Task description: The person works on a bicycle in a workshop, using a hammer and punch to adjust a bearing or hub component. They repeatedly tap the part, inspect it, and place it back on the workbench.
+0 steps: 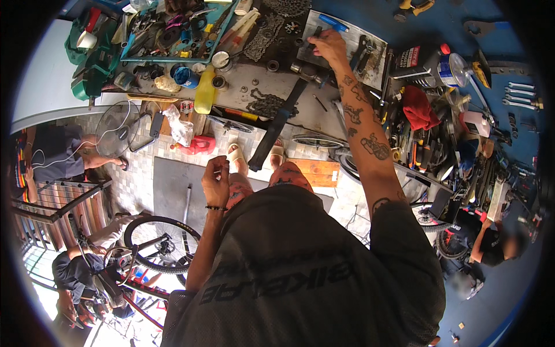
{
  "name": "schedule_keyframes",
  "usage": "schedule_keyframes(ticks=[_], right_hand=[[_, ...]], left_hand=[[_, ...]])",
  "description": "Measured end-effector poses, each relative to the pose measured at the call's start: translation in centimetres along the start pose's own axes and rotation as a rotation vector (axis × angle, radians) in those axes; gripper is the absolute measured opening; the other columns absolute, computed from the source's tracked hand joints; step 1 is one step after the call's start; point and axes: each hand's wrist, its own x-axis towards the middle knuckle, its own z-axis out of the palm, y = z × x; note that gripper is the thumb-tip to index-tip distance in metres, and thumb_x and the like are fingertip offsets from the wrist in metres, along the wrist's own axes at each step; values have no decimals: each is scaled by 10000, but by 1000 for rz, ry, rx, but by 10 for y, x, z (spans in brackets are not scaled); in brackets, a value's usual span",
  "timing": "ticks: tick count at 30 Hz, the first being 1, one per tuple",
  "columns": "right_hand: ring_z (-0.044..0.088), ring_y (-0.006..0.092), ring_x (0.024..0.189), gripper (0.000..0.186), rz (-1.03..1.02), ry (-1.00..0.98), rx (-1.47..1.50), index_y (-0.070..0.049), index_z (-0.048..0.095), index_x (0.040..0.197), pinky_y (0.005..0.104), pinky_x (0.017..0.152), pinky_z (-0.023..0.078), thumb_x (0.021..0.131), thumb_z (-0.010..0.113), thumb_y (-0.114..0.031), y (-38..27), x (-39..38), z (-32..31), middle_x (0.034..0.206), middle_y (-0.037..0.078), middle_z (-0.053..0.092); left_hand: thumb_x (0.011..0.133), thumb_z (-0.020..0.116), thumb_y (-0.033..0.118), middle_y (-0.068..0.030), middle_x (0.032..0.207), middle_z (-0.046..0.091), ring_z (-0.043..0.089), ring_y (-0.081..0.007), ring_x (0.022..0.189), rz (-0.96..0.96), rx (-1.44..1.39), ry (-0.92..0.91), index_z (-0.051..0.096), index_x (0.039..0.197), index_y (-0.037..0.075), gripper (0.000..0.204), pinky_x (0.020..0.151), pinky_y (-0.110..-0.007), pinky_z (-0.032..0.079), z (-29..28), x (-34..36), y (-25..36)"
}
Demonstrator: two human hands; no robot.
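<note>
Nearest the camera, a dark grey shirt [289, 248] is seen from above. Beside it, the left hand [215, 176] is held low, with its fingers bent in; whether a small thing is tucked inside cannot be told. This hand is short of the counter [236, 92], above the floor with its grey mat [173, 194], and lots of room is left around it.

The counter's front edge is crossed by the right arm, and the right hand [329, 47] is held over the metal tray [377, 51]. Its fingers are bent and close together, and a dark tool [315, 34] is seen right at their tips. Whether that tool is gripped or just touched cannot be told. Just past the fingers, a blue-handled tool [334, 23] is laid near the tray's far edge.

On the near side of the hand, a hammer [281, 115] is seen, with its head close to the tray. Its long black handle is pointed back past the counter's front edge, over the floor. Part of a bike chain [265, 106] is covered by the handle. Between handle and forearm, a strip of grey counter is seen. On the right, the space is hemmed in by a red cloth [420, 108] and piled-up tools.
</note>
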Motion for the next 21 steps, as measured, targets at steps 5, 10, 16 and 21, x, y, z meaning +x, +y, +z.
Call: schedule_keyframes(ticks=[5,10,16,21], right_hand=[[757,286,667,582,-196,28,-365,56,571,1236,348,628,615,808,845,-227,-12,-22,35,913,189,746],[752,243,693,614,-55,-281,-206,15,495,1367,354,595,630,874,813,-163,-33,-83,60,984,170,676],[751,286,750,451,-34,-67,12,-30,531,1132,408,699,578,839,840,-179,-36,-106,103,861,121,708],[728,257,763,412,-227,132,-207,-38,597,1022,391,712,567,776,893,-184,-23,-118,119,881,109,729]], left_hand=[[989,667,138,-73,973,741,699,-175,829,20,-89,29,688,1142,37,185,735,-321,550,-3,3,-2],[977,661,105,-96,997,751,716,-178,857,-28,-156,17,685,1161,26,202,754,-318,564,2,2,-1],[986,666,104,-64,1013,731,693,-135,917,-57,-128,-48,667,1201,14,233,806,-301,558,8,7,-5],[967,648,55,-53,974,743,705,-142,859,6,-194,-23,682,1207,70,243,712,-300,540,10,8,-14]])
